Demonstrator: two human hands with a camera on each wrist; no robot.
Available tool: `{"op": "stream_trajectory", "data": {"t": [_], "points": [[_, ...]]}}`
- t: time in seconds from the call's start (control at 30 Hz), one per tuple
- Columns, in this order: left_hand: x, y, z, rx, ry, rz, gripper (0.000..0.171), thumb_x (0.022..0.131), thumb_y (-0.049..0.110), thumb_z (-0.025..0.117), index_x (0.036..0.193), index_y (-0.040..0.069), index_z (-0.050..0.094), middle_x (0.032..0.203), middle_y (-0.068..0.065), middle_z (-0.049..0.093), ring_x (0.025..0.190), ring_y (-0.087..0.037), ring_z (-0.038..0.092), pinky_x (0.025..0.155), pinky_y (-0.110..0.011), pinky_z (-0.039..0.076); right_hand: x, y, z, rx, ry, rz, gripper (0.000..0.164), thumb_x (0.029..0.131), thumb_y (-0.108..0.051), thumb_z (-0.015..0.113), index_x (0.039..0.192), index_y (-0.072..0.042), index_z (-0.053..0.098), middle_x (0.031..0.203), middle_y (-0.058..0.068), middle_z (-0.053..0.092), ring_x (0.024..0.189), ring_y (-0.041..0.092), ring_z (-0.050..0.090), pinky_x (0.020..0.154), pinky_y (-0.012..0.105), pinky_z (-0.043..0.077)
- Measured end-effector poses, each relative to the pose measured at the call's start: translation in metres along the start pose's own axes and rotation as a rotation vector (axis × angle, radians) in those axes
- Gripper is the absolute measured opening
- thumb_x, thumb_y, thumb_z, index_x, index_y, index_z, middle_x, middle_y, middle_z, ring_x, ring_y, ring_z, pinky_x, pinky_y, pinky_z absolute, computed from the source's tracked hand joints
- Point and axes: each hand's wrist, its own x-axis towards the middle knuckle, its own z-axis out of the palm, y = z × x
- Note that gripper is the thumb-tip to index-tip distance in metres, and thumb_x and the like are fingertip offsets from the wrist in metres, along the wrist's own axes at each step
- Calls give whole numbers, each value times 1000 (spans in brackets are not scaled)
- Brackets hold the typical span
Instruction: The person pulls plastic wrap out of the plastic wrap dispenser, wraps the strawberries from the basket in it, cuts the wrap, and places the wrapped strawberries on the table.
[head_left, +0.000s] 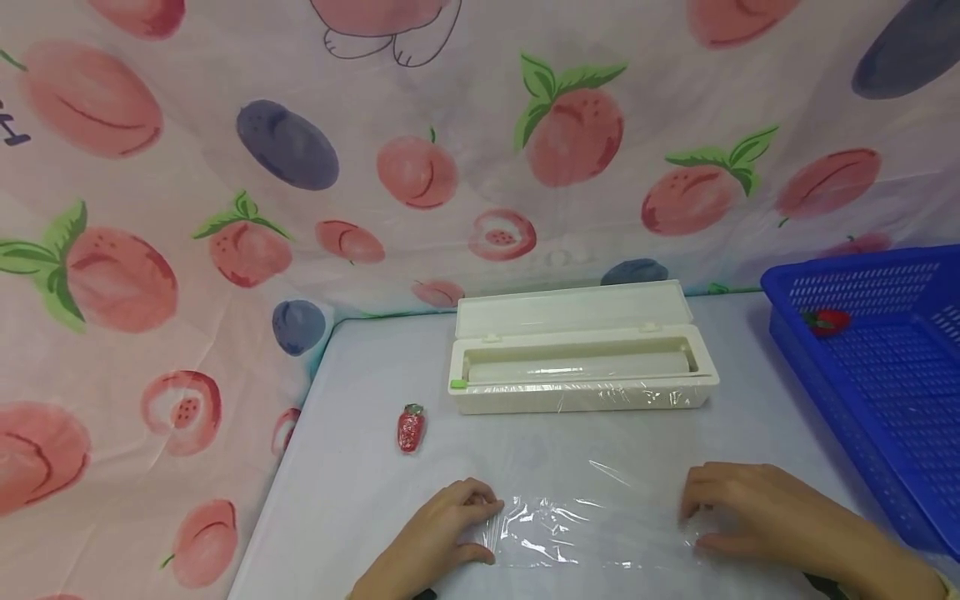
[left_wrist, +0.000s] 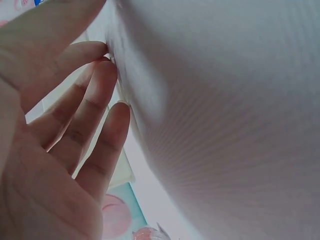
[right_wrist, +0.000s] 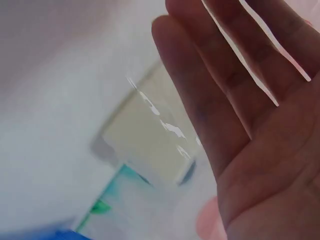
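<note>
A sheet of clear plastic wrap [head_left: 555, 529] lies over the white table in front of a cream wrap dispenser box [head_left: 585, 398], catching bright glints. My left hand [head_left: 442, 533] rests at the sheet's left edge, fingertips and thumb set apart with wrinkled wrap between them. In the left wrist view, its fingers [left_wrist: 95, 100] reach to the white surface, fairly straight. At the sheet's right end is my right hand [head_left: 757, 517], slightly blurred, its thumb apart from the fingers. The right wrist view shows these fingers [right_wrist: 190, 75] extended, the palm bare.
Inside the box, its lid [head_left: 573, 310] raised, sits a roll [head_left: 577, 367]. A small wrapped red strawberry [head_left: 411, 429] lies left of it. On the right stands a blue plastic basket [head_left: 817, 400] with another strawberry [head_left: 828, 322] inside. A fruit-print cloth [head_left: 352, 100] hangs behind.
</note>
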Motion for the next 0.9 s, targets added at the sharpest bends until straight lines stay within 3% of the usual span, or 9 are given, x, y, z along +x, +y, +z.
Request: {"op": "stream_trajectory", "data": {"t": [0.23, 0.43, 0.7, 0.9], "points": [[-2, -2, 2, 13, 31, 22, 55, 74, 31, 86, 122, 9, 71, 118, 5, 60, 102, -7, 55, 91, -23, 50, 2, 2, -33, -130, 2, 75, 29, 73, -32, 86, 97, -33, 69, 96, -21, 62, 84, 0, 60, 64, 27, 54], [-3, -2, 2, 14, 33, 22, 55, 74, 31, 86, 122, 9, 71, 118, 5, 60, 102, -6, 55, 92, -23, 50, 3, 6, -62, -230, -60, 287, 34, 75, -39, 85, 105, -36, 69, 106, -16, 66, 92, 9, 64, 74, 35, 59], [-4, -1, 1, 12, 29, 17, 54, 74, 31, 85, 122, 9, 71, 119, 5, 60, 102, -6, 55, 91, -23, 50, 4, 18, -95, -332, 32, 367, 37, 73, -37, 87, 105, -24, 73, 108, 2, 71, 96, 29, 68, 75, 52, 58], [-2, 2, -1, 5, 17, 3, 54, 75, 30, 85, 122, 9, 71, 119, 4, 60, 102, -6, 55, 92, -23, 50, 1, 38, -116, -419, 53, 405, 41, 72, -31, 88, 107, -17, 73, 106, 9, 70, 85, 28, 68, 63, 48, 58]]}}
